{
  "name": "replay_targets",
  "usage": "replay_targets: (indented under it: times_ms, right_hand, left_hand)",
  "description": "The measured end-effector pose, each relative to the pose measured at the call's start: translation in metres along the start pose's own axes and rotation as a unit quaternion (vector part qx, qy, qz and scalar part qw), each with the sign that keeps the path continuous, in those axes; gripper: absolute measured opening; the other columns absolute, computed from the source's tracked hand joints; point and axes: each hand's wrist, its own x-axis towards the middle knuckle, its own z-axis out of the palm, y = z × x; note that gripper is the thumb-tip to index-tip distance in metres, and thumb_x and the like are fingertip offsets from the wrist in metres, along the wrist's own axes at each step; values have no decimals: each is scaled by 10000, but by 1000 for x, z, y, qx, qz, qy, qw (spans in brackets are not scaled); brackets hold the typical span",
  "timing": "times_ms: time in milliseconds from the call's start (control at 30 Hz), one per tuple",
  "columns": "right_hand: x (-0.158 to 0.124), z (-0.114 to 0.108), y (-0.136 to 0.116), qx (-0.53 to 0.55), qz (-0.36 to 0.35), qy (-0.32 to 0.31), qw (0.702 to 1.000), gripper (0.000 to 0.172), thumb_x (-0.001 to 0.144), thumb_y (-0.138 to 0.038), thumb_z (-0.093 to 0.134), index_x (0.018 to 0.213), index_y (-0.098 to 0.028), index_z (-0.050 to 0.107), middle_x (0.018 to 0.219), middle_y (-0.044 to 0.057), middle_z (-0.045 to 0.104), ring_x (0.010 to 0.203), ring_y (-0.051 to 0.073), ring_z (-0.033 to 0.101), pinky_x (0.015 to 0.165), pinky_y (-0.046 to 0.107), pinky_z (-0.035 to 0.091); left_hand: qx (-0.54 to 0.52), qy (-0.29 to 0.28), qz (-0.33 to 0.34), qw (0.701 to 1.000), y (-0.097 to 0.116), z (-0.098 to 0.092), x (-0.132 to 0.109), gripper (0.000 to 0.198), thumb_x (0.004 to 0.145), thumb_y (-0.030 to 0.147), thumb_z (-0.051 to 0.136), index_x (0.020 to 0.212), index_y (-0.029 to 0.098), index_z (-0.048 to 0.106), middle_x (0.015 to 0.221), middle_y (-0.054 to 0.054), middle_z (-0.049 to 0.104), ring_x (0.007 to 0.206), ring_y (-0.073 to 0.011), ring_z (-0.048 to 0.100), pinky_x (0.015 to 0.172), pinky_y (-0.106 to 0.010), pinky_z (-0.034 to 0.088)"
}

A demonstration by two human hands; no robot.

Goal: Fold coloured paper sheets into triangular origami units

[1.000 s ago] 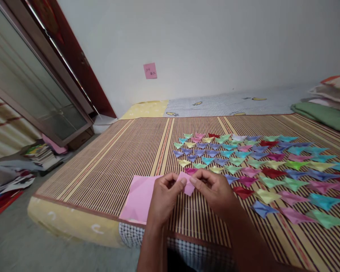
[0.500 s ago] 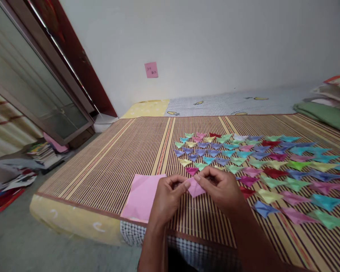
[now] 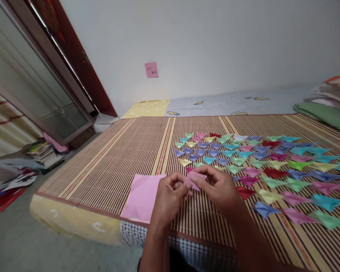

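A small folded piece of pink paper [image 3: 197,180] is held above the striped mat, between my two hands. My left hand [image 3: 171,194] pinches its left side between thumb and fingers. On the other side, my right hand [image 3: 218,186] grips it with the thumb on the near face and the fingers behind. Beside my left wrist lies a stack of square pink paper [image 3: 141,196], partly covered by that arm. Rows of folded paper pieces [image 3: 274,164] in many colours spread beyond and to the right of my hands.
The striped mat [image 3: 107,158] covers a bed with a yellow patterned edge [image 3: 73,217]. A pink note [image 3: 151,70] is on the wall. Folded cloths [image 3: 325,113] lie at the far right. Books [image 3: 39,151] stand at the left by a glass-panelled door [image 3: 45,71].
The folded pink paper has turned and tilted between my fingers; its downward point no longer shows as before. My right hand has shifted slightly left. The stack and coloured pieces stay put.
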Motion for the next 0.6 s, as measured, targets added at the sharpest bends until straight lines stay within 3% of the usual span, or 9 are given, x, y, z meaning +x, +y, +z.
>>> replay_targets:
  times_ms: [100,200,467,600]
  right_hand:
    - [1,3,4,51,17,16,998,284,804,-382,803,1005,-194,735,876,49,753,794,214,671,745,343,526]
    - [0,9,2,101,26,-2,995,213,810,-388,799,892,-200,743,807,31,734,757,196,664,727,326,523]
    - [-3,18,-9,173,20,40,984,150,842,-323,746,761,-197,734,616,-35,610,577,127,542,583,250,453]
    - [-3,20,-10,209,30,31,977,106,835,-308,757,817,-205,754,692,-18,660,639,146,596,633,261,491]
  left_hand:
    - [-147,66,5,987,-1,1,3,254,659,258,911,698,147,686,624,-2,709,574,-92,571,617,-194,439]
    - [-231,79,-9,970,-1,4,6,324,563,258,970,646,132,684,595,16,671,553,-65,540,591,-167,428]
    - [-261,54,-40,963,2,16,4,343,522,260,996,679,111,731,591,18,655,527,-53,530,531,-150,415]
    - [-237,46,-6,970,-3,20,3,280,597,253,962,695,116,739,581,15,659,534,-61,544,564,-160,440]
